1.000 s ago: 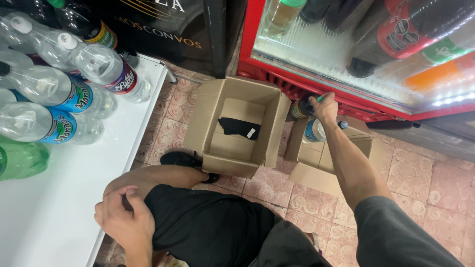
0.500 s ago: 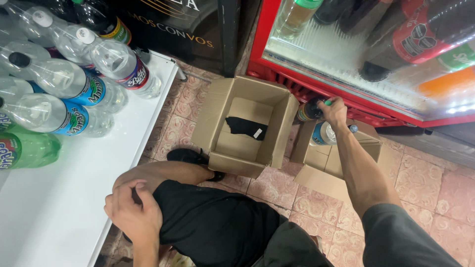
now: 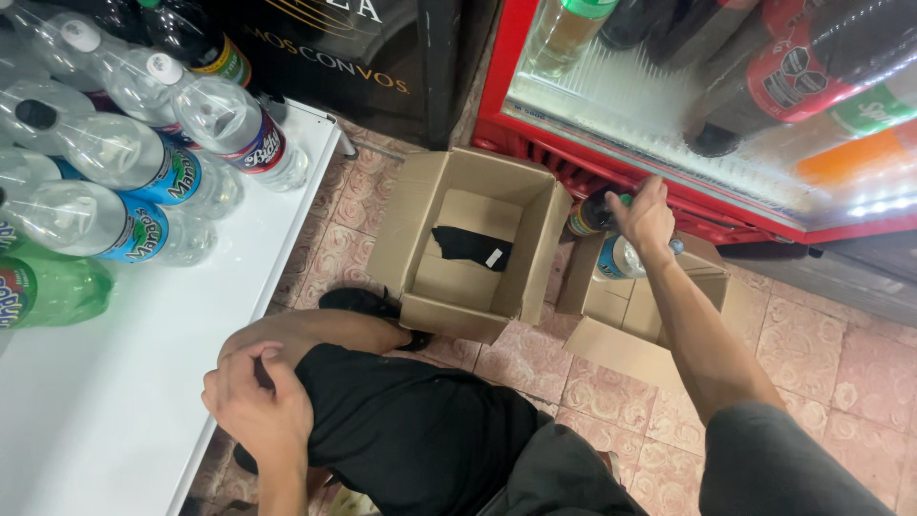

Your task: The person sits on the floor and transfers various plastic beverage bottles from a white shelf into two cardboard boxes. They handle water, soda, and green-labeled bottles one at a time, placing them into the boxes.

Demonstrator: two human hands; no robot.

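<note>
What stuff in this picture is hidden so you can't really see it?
Head view only:
- Dark bottle: its top is covered by the right hand.
- Second box: the forearm hides its inside, apart from one blue-labelled bottle.
- Fridge: bottles cut off by the top edge.
- Left hand: palm unseen, resting on the knee.

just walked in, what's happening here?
A person crouches on a tiled floor in front of a red drinks fridge. Their right hand grips a dark bottle with a green cap above a small cardboard box that holds other bottles. Their left hand rests on their knee. A larger open box beside it holds only a black item. Plastic bottles lie on a white surface at left.
</note>
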